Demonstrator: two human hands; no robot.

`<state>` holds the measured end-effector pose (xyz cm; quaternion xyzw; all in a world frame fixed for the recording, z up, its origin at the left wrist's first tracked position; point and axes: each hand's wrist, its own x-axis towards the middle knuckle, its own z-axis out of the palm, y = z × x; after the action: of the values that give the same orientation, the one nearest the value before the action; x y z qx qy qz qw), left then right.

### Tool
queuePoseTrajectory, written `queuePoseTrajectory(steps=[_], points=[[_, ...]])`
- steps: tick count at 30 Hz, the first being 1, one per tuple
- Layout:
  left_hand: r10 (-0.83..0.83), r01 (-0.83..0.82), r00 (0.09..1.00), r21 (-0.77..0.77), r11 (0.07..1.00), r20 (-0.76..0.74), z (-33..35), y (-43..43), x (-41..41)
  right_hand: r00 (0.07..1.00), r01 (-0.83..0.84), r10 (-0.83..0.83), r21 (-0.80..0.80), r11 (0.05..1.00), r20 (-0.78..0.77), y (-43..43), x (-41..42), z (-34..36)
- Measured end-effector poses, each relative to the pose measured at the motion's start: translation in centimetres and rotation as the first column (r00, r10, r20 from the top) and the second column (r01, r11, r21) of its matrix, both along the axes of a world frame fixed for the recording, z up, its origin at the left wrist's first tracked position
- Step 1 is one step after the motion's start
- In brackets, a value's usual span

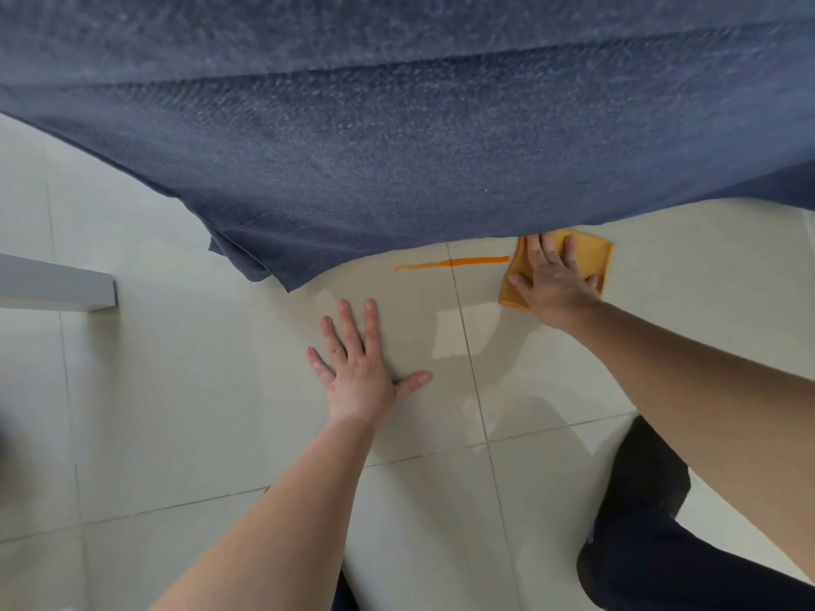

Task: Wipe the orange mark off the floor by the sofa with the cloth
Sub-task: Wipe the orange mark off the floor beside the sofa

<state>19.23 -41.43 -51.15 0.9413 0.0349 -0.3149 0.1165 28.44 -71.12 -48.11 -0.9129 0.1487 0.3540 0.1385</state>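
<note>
Right hand (556, 282), fingers spread, flat on yellow cloth (596, 258) just right of orange mark (454, 262) beside sofa (397, 147); left hand (359, 370), fingers splayed, on floor (176, 368).

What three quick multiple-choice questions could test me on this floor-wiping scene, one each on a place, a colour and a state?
1. Where does the cloth lie relative to the mark?
A. At its right end
B. At its left end
C. On the sofa

2. What colour is the sofa cover?
A. Red
B. Blue-grey
C. Green

3. What is the left hand doing?
A. Holding a bottle
B. Gripping the cloth
C. Pressing flat on the floor

Answers:
A, the cloth sits under the right hand just right of the mark.
B, the fabric is blue-grey.
C, its open palm rests on the tiles.
</note>
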Motion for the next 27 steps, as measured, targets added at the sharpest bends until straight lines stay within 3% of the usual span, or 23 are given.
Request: queuePoseTrajectory(steps=[8,17,24,27], points=[[-0.001,0.001,1.0,0.009,1.0,0.003,-0.2,0.1,0.0,0.985,-0.174,0.174,0.007,0.985,0.011,-0.2,-4.1,0.5],[-0.007,0.007,1.0,0.015,1.0,-0.007,0.1,0.0,0.1,1.0,0.015,-0.015,0.01,1.0,-0.002,1.1,-0.3,0.1],[-0.001,0.001,1.0,0.004,1.0,-0.015,0.2,0.0,0.1,0.986,-0.166,0.166,0.005,0.986,0.005,0.3,-4.5,0.4],[-0.009,0.01,1.0,0.014,1.0,-0.02,0.2,0.0,0.1,0.993,-0.117,0.117,0.022,0.993,-0.008,-0.9,-3.4,0.4]])
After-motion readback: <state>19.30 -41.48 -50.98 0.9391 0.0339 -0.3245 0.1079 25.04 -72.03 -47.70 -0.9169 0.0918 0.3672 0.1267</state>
